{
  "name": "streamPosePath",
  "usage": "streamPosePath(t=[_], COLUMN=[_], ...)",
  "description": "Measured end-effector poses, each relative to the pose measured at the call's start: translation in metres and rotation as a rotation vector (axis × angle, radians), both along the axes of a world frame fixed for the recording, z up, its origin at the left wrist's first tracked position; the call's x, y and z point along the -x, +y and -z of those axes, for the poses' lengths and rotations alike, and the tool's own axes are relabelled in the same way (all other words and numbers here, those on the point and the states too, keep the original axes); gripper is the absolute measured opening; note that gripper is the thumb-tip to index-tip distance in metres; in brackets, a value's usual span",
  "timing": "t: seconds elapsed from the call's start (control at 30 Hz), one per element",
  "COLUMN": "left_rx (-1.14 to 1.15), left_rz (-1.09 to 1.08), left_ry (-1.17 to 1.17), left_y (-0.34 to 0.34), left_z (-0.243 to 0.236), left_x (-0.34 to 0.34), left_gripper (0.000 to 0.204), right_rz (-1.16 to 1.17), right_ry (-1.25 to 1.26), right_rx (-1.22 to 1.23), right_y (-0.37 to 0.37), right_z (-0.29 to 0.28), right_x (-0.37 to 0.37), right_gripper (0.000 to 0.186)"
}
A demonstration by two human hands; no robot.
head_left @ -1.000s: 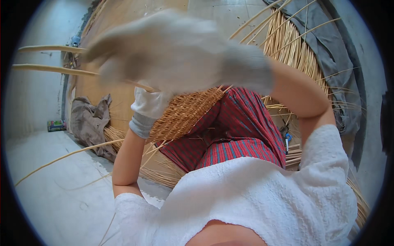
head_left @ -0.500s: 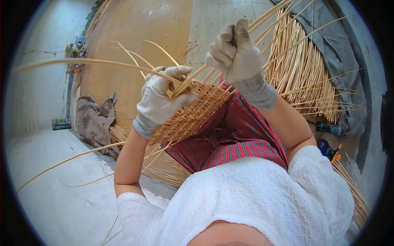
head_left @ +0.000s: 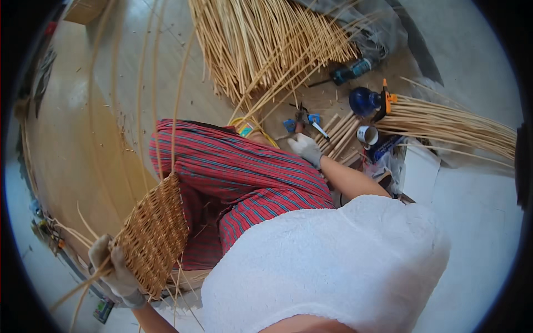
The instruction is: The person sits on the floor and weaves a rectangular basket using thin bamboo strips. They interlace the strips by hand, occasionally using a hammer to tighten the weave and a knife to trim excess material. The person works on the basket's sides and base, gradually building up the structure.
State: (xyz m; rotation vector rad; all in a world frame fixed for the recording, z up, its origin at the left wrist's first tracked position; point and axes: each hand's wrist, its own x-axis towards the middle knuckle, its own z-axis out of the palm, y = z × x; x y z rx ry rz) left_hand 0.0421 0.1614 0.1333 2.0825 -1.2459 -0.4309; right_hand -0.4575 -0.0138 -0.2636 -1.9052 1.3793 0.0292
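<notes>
At lower left, my gloved left hand (head_left: 114, 266) grips the edge of a woven wicker panel (head_left: 151, 227), with long loose rods jutting from it. The panel rests beside my leg in red striped cloth (head_left: 239, 161). My gloved right hand (head_left: 304, 147) reaches beside that leg to a small group of tools (head_left: 301, 117) with blue parts on the floor, its fingers curled at something I cannot make out. Short thick sticks (head_left: 338, 139) lie just right of that hand.
A large rod bundle (head_left: 261, 44) lies on grey cloth at the top. At right are a blue sprayer (head_left: 362, 101), a power tool (head_left: 350, 72), a white roll (head_left: 366, 135), another bundle (head_left: 444, 122) and a white board (head_left: 419, 172). A box (head_left: 83, 10) stands at top left.
The view has swung to the right. My right hand has left the upper rods and dropped to the tools on the floor. My left hand and the panel now sit at lower left.
</notes>
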Motion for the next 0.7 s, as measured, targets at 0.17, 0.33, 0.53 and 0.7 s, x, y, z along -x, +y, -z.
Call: streamPosePath(t=[0.17,0.33,0.53,0.7], left_rx=[0.002,-0.048,-0.046,-0.013], left_rz=[-0.059,-0.034,-0.103,-0.138], left_ry=[-0.062,-0.001,-0.134,-0.148], left_y=[0.001,0.03,0.041,0.023], left_z=[-0.003,-0.011,-0.02,-0.022], left_x=[0.011,-0.015,-0.008,0.007], left_gripper=[0.037,0.042,0.045,0.045], right_rz=[0.577,0.83,0.861,0.948], right_ry=[0.469,0.412,0.614,0.582], right_rx=[-0.296,-0.052,-0.514,-0.497], right_y=[0.039,0.005,-0.029,-0.025], right_z=[0.076,0.11,0.141,0.168], right_x=[0.094,0.115,0.102,0.096], right_gripper=[0.029,0.032,0.055,0.056])
